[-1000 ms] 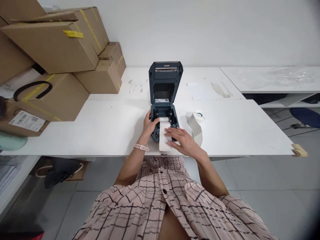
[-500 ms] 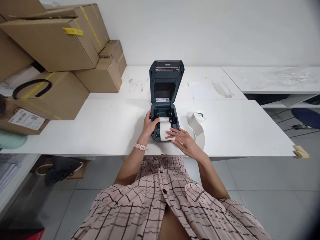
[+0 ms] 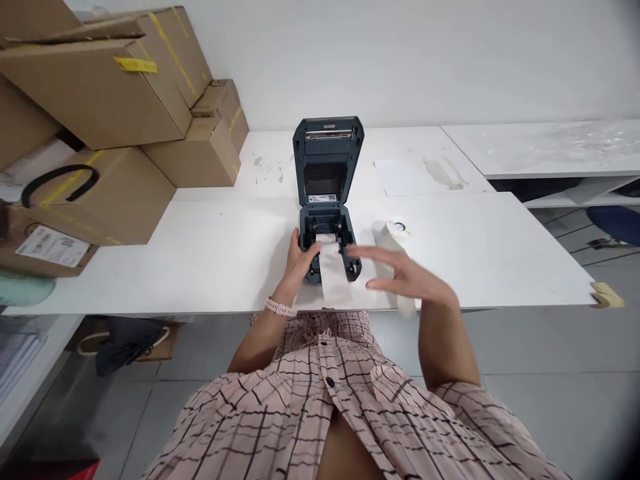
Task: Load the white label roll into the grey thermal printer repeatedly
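Note:
A dark label printer (image 3: 329, 167) stands on the white table with its lid tipped back. A strip of white label paper (image 3: 334, 273) runs out of its base and over the front, down to the table edge. My left hand (image 3: 297, 261) grips the printer's left wall, fingers along the outside and thumb over the inner side by the paper. To the right, my right hand (image 3: 400, 272) is raised in the air, fingers stretched and thumb apart, blurred by motion, holding nothing. Behind it a white paper roll (image 3: 395, 233) with a loose tail is partly hidden.
Stacked cardboard boxes (image 3: 115, 93) fill the left of the table (image 3: 480, 247), with a black curved band (image 3: 60, 175) on one. A flat white sheet (image 3: 400, 178) lies behind the roll. A tan piece (image 3: 606, 295) sits at the right front corner.
My right hand has lifted off the paper at the printer's front and moved right. The paper strip now hangs further out toward the table edge. My left hand stays at the printer.

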